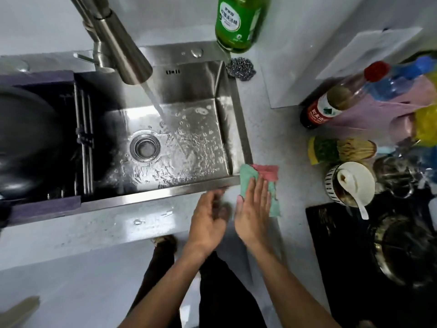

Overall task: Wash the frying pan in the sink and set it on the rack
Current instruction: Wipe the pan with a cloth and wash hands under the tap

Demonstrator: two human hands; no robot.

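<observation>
The frying pan (26,140) sits on the rack (84,143) over the left part of the sink (189,95), dark and partly cut off by the left edge of the view. Water runs from the faucet (118,46) onto the bare sink floor right of the drain (144,148).

The right hand (254,214) lies flat, fingers straight, on a green and pink cloth (260,176) spread over the sink's front right corner and the worktop (94,230) beside it. The left hand (208,218) hovers just beside it at the sink's front rim, fingers loosely curled; it looks empty, though the fingertips are blurred.

At the sink's back right corner stand a green detergent bottle (238,22) and a steel scourer (240,68). Along the worktop's right edge are a sauce bottle (331,105), a bowl (350,183) with a white spoon (352,185) in it, and a black cooktop (335,235).
</observation>
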